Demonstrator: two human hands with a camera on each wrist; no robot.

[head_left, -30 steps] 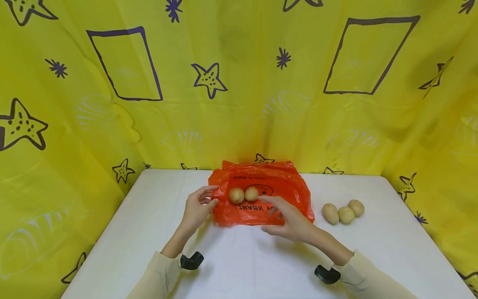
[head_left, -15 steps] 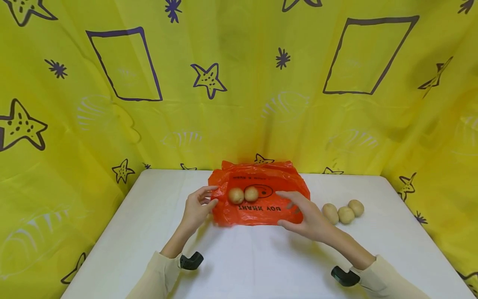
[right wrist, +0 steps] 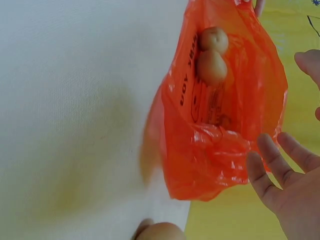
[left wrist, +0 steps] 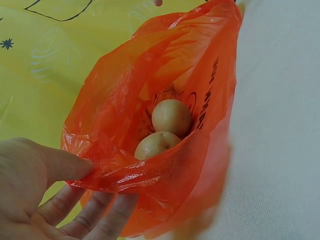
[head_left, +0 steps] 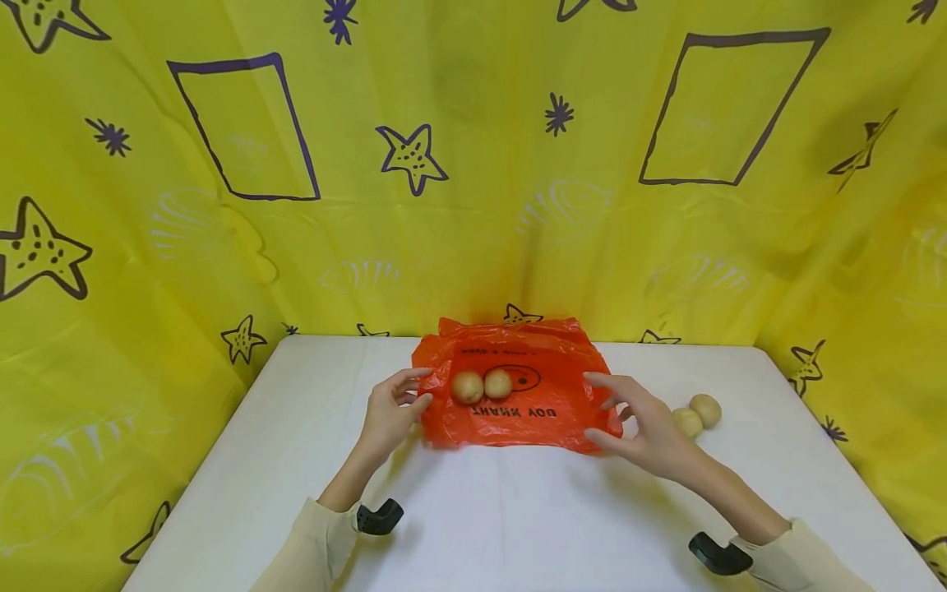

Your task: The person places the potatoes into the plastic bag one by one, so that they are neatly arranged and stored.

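The bag (head_left: 551,390) is lying open on the table (head_left: 481,526), 2 potatoes (head_left: 468,387) sitting inside near its left end. The left hand (head_left: 390,411) is pinching the left rim. The right hand (head_left: 651,426) is holding its fingers spread by the right edge; contact is not showing clearly. 2 more potatoes (head_left: 705,410) are lying beyond it.
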